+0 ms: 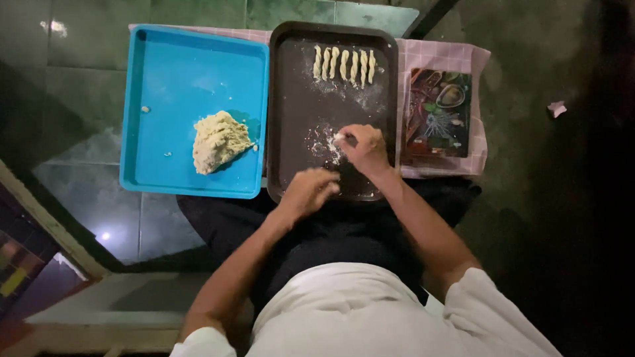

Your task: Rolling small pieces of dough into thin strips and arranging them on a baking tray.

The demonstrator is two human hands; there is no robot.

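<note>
Right hand (364,149) pinches small dough bit (338,137) over floured spot on dark tray (291,99); left hand (309,190) hovers at tray's near edge. Six twisted dough sticks (344,65) at far end. Blue tray (178,73) w/ dough lump (218,141) just left.

Your top: white short-sleeved cotton shirt (370,311) | your legs: black trousers (331,231) | your forearms were bare, no rings or watch visible

Two trays side by side: one blue (159,73), one dark brown (291,79). Six twisted dough sticks (344,65) in a row. One lump of dough (219,140). One picture-printed board (440,112). Two hands, left (307,192) and right (365,149).
</note>
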